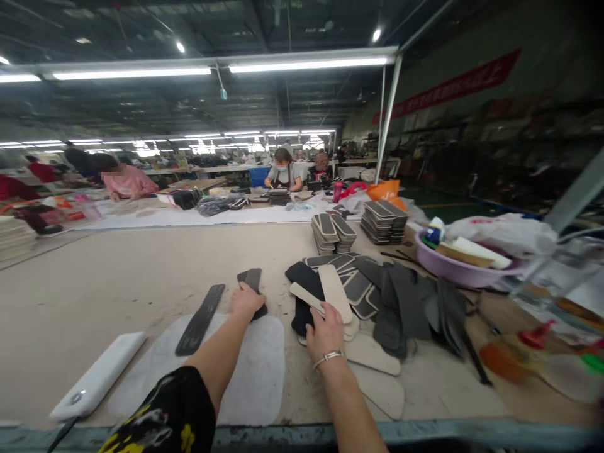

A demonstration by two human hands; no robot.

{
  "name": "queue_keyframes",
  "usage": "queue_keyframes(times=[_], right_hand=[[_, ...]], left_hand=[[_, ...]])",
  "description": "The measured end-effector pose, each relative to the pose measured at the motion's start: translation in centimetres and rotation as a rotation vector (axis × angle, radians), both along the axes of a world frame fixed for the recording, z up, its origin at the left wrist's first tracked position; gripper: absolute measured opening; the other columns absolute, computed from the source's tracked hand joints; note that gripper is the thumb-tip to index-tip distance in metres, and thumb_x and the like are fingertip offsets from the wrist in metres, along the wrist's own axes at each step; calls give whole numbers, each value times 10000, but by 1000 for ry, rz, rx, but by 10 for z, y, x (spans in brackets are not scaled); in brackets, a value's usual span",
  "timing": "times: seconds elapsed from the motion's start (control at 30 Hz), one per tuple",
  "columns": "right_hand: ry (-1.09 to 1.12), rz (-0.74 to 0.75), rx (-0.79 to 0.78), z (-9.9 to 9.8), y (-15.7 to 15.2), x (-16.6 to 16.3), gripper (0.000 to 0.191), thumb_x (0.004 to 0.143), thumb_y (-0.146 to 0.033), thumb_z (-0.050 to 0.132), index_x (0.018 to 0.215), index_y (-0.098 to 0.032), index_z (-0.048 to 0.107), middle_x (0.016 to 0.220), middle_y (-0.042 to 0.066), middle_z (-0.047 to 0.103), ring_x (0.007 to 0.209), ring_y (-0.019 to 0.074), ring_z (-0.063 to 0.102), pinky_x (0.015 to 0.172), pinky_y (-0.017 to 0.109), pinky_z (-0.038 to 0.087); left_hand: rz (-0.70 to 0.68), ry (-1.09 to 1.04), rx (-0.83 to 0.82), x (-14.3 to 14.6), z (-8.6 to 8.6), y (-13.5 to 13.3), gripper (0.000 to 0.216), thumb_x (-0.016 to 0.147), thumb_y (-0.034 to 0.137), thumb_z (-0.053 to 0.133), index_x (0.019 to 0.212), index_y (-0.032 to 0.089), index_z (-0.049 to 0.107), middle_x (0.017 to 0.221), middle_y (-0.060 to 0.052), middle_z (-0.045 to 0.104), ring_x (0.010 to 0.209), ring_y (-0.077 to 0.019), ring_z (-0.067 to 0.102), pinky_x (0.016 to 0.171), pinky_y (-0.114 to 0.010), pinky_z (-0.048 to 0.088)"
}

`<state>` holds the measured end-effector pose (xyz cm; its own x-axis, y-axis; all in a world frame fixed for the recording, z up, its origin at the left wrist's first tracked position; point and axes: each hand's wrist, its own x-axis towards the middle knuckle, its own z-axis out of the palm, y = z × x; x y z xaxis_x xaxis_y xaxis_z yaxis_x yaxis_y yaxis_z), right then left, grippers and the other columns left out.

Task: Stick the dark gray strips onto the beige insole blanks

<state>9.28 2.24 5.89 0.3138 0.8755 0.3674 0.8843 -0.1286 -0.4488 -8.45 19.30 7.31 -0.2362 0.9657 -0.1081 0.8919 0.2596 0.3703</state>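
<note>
My left hand (248, 302) is closed on a dark grey strip-shaped piece (255, 277), held against the table; its fingertips are partly hidden. My right hand (328, 330) has its fingers at the end of a narrow beige piece (304, 296), which seems pinched in them. Under and beside it lie a wider beige piece (334, 292) and a black piece (302, 274). Left of my left hand, a long dark strip (202, 319) lies across a white rounded sheet (264, 371).
Grey pieces (399, 302) heap at right, with stacks of edged pieces (325, 229) behind. A lilac basin (453, 270) holds bottles and rolls. A white corded device (99, 374) lies at left. Co-workers (285, 173) sit beyond the table.
</note>
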Motion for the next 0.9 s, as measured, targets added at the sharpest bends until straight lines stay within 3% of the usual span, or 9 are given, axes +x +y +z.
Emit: queue_keyframes(times=[0.17,0.33,0.5,0.67,0.8,0.9], right_hand=[[65,-10,-46,1,0,3,403,729,-224,517,1125,-198,583,1257,115,434,1155,271,353,988,427,285],[30,-94,-61,-7,-3,12,391,694,-204,553,1082,-207,604,1250,119,438,1159,295,351,967,442,301],[40,-82,-13,-9,-4,14,388,717,-212,539,1098,-173,594,1240,133,432,1164,285,343,979,407,295],[147,-196,102,-12,1,33,420,779,-300,475,1154,-126,552,1228,159,428,1117,284,379,942,404,328],[217,-372,85,-17,1,53,559,755,-363,507,1238,-84,470,1238,192,406,1111,328,378,930,443,325],[363,-401,66,-18,0,61,574,758,-361,500,1250,-69,458,1234,207,421,1112,331,397,932,446,331]], left_hand=[[26,-35,-58,7,3,17,892,557,245,640,1303,-2,219,1275,-352,338,1178,-425,391,860,-448,397],[-33,-165,-44,2,14,15,769,549,199,644,1239,61,336,1139,-253,525,1082,-372,503,787,-394,452],[-272,-451,-20,18,31,-10,612,688,252,592,1253,207,364,1013,-69,633,843,-200,625,658,-269,506],[-639,-1106,-190,62,48,-49,662,635,253,679,1247,215,428,959,-50,633,715,-157,617,617,-271,525],[-569,-1326,-304,95,47,-64,894,557,258,762,1333,242,320,973,-56,625,696,-155,615,653,-308,532],[-490,-1422,-352,106,40,-66,898,589,267,754,1354,228,285,1013,-83,619,722,-165,619,660,-309,529]])
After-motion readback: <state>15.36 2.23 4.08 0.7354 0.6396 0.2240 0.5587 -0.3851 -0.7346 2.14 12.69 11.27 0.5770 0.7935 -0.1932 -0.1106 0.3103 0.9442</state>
